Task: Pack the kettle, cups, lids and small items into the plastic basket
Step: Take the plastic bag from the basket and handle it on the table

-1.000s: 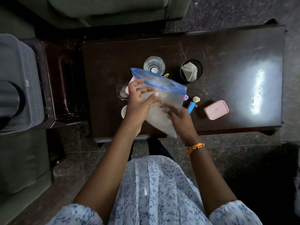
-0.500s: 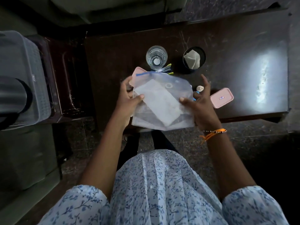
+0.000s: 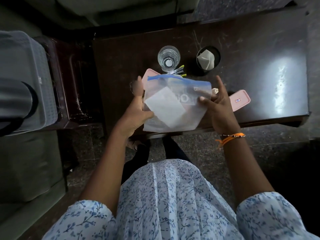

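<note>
Head view, setting: dark wooden bench point(image 3: 259, 40) with scratches and a bright glare patch at right; speckled stone floor point(image 3: 199, 149) below; a sofa edge along the top.
Plastic basket: grey plastic basket point(image 3: 26, 66) sits well left of the bench on a dark reddish stand point(image 3: 74, 84).
Kettle: dark cylindrical body point(image 3: 15, 99), probably the kettle, lies inside the basket at its left side; partly cut off by the frame.
Zip bag: clear zip bag point(image 3: 174, 104) with blue seal strip along its top edge, held above the near edge of the bench; a white folded sheet point(image 3: 164, 108) shows through it.
Left hand: left hand point(image 3: 136, 110) grips the bag's left edge, thumb on the front face; fingertips blurred.
Right hand: right hand point(image 3: 220, 108) grips the bag's right edge, thumb pressed on the front, index finger raised; orange wristband point(image 3: 230, 137) on that wrist.
Glass: clear drinking glass point(image 3: 168, 58) upright on the bench, beyond the bag.
Black cup: black cup point(image 3: 208, 60) to the right of the glass, with a crumpled pale paper inside.
Pink lids: one pink lid point(image 3: 239, 101) flat on the bench just behind the right hand; another pink lid point(image 3: 149, 77) partly hidden behind the bag's top left corner.
Small items: yellow-green tipped pieces point(image 3: 180, 71) beside the glass base; small white cap point(image 3: 215, 90) near the right index finger.
Clothing: blue floral white garment point(image 3: 164, 196) fills the lower frame.
</note>
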`<action>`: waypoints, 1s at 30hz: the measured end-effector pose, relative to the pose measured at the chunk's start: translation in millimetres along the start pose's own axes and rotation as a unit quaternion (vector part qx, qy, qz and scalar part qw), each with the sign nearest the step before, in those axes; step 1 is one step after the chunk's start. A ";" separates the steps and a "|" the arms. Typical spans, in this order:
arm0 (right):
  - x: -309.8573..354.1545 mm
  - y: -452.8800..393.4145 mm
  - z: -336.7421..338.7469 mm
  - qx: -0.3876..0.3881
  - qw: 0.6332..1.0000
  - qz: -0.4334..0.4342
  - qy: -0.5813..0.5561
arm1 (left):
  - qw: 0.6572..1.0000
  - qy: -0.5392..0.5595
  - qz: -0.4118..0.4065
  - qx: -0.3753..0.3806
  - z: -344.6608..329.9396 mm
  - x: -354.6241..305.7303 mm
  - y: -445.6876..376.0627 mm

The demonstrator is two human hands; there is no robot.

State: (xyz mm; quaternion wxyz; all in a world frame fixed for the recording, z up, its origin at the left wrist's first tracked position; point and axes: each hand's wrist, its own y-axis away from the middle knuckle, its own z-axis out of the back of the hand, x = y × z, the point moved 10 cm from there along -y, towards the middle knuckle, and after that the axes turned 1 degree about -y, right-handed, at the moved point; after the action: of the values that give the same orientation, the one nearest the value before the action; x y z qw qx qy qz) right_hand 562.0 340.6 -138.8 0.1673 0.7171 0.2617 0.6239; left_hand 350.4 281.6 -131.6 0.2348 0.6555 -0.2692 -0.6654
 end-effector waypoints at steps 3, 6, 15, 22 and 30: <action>8.5 4.7 -6.7 0.034 0.999 0.015 -0.024 | 0.998 0.058 -0.030 -0.025 5.0 -14.4 6.5; 20.0 15.7 -16.1 0.052 0.998 0.039 -0.008 | 0.992 0.077 -0.034 -0.095 12.1 -26.7 13.6; 12.9 35.6 -49.2 0.071 0.994 0.071 0.050 | 0.950 0.202 0.111 -0.210 -2.1 1.4 21.5; 7.9 48.1 -56.1 0.117 0.989 0.031 0.084 | 0.956 0.126 0.037 -0.262 12.5 -4.1 18.9; 64.3 59.4 -94.1 -0.015 0.943 0.179 0.281 | 0.971 -0.101 -0.080 -0.200 -2.2 -31.3 7.5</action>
State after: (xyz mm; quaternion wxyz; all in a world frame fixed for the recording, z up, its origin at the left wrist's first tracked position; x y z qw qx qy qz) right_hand 484.9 322.1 -37.7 -0.0169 0.5451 0.1561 0.8235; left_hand 353.3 296.8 -103.2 0.2788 0.5436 -0.0996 -0.7854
